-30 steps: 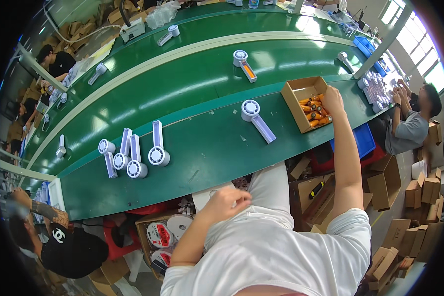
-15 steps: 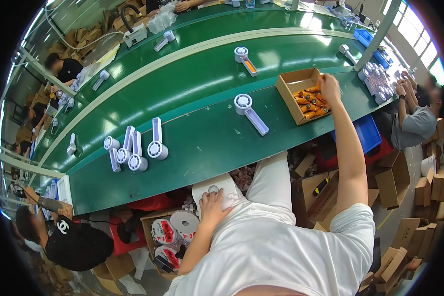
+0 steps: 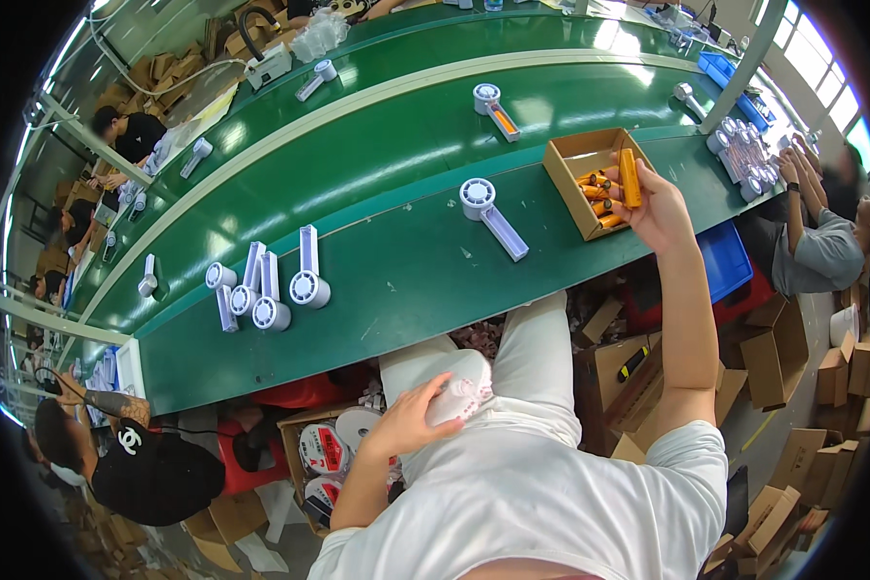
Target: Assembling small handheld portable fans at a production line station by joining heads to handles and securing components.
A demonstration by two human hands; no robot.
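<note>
In my raised right hand [image 3: 663, 211] an orange cylindrical battery [image 3: 630, 178] stands nearly upright between fingers and thumb. Below it is an open cardboard box [image 3: 567, 191] with several more orange batteries [image 3: 601, 207]. My left hand [image 3: 408, 418] is closed on the edge of a white roll [image 3: 466, 379] over my lap; pinkish bits show along its side. To the left of the box lies a pale lilac handheld fan [image 3: 478, 197], its handle an open, hollow trough. Several similar fans [image 3: 271, 311] are grouped farther left on the bench.
Behind the green bench [image 3: 387, 290] runs a green conveyor belt [image 3: 358, 164] carrying spaced-out fans, one with orange in its handle [image 3: 502, 120]. A blue bin [image 3: 722, 263] sits below the bench at right. A carton of rolls [image 3: 325, 449] stands by my left leg. Co-workers sit on both sides.
My right hand has lifted a battery out of the box and turned palm-up. The left hand has raised and tilted the white roll. Fans on the belt have shifted right.
</note>
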